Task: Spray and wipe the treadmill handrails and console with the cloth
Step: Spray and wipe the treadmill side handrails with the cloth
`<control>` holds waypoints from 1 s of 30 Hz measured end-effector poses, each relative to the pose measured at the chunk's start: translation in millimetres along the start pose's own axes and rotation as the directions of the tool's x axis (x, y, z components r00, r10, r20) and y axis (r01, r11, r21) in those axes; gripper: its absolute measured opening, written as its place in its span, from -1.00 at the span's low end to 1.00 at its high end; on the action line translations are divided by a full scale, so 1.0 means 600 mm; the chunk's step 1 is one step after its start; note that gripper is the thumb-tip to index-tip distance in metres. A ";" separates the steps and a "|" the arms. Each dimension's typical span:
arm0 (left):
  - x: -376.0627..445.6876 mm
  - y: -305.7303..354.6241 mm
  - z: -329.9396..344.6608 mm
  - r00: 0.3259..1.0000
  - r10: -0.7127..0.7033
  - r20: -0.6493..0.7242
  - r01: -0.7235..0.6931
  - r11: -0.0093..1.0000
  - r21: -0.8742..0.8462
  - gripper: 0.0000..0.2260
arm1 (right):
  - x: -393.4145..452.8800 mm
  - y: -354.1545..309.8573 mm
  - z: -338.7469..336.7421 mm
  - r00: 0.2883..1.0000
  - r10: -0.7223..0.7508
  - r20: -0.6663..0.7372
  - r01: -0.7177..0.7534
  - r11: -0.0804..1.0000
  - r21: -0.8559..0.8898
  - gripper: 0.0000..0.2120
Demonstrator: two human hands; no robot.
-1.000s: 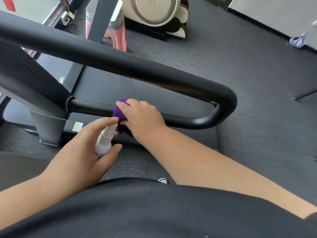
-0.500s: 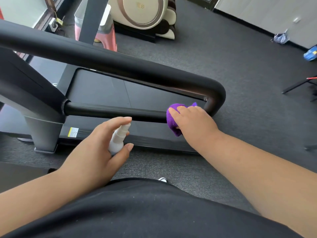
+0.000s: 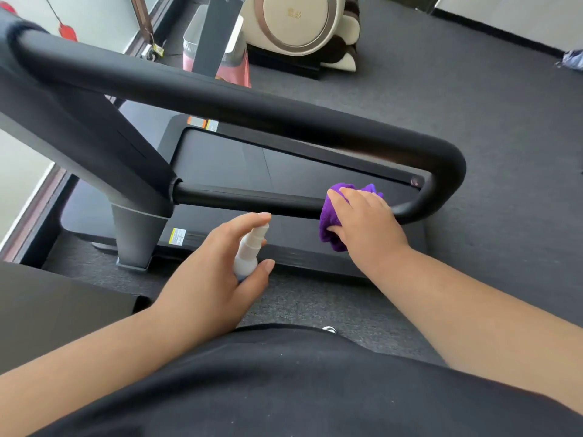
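Purple cloth (image 3: 334, 228) is gripped by right hand (image 3: 366, 225) around lower handrail (image 3: 252, 200), near its bend. Spray bottle (image 3: 249, 250) is clasped in left hand (image 3: 214, 275). Risk: cloth bunched, so bend's far side may be missed.

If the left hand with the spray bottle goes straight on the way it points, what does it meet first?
Probably the thin black lower handrail bar, just beyond the left hand and its small white spray bottle; depth is unclear.
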State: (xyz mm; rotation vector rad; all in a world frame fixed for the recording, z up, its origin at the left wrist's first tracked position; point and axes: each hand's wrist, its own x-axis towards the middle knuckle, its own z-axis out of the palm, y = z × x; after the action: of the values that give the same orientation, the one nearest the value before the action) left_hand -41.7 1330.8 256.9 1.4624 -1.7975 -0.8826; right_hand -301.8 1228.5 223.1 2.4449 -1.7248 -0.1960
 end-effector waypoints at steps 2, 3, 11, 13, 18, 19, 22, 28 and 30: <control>-0.007 -0.002 -0.006 1.000 -0.009 -0.006 0.009 1.000 0.003 -0.40 | 0.009 -0.015 -0.006 1.000 -0.014 -0.009 0.014 1.000 0.020 -0.40; -0.011 -0.003 -0.008 1.000 -0.014 -0.011 0.014 1.000 0.007 -0.40 | 0.014 -0.024 -0.007 1.000 -0.023 -0.010 0.023 0.999 0.030 -0.40; -0.046 -0.022 -0.041 0.994 -0.034 -0.105 0.045 0.994 0.096 -0.34 | 0.083 -0.134 -0.002 0.984 -0.170 -0.046 0.174 0.981 0.088 -0.36; -0.060 -0.030 -0.052 0.989 -0.046 -0.140 0.063 0.992 0.113 -0.34 | 0.102 -0.163 0.001 0.979 -0.197 -0.053 0.202 0.975 0.095 -0.35; -0.093 -0.048 -0.066 0.972 -0.087 -0.217 0.115 0.987 0.117 -0.37 | 0.135 -0.215 0.004 0.964 -0.256 -0.068 0.261 0.962 0.081 -0.34; -0.099 -0.050 -0.067 0.969 -0.098 -0.226 0.127 0.985 0.118 -0.38 | 0.141 -0.225 0.005 0.962 -0.264 -0.074 0.270 0.959 0.089 -0.34; -0.112 -0.050 -0.070 0.962 -0.115 -0.247 0.148 0.982 0.120 -0.41 | 0.163 -0.268 0.002 0.950 -0.300 -0.089 0.309 0.946 0.100 -0.35; -0.120 -0.045 -0.067 0.965 -0.107 -0.239 0.143 0.980 0.140 -0.51 | 0.197 -0.336 -0.001 0.943 -0.319 -0.097 0.329 0.937 0.115 -0.40; -0.117 -0.043 -0.064 0.969 -0.095 -0.229 0.132 0.979 0.152 -0.53 | 0.192 -0.331 0.001 0.936 -0.338 -0.097 0.348 0.931 0.112 -0.41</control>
State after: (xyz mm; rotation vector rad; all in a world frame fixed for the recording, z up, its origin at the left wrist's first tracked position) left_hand 15.5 1392.1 252.4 1.7125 -1.6671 -0.6073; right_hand -80.3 1185.6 181.6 2.7942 -1.3045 -0.0282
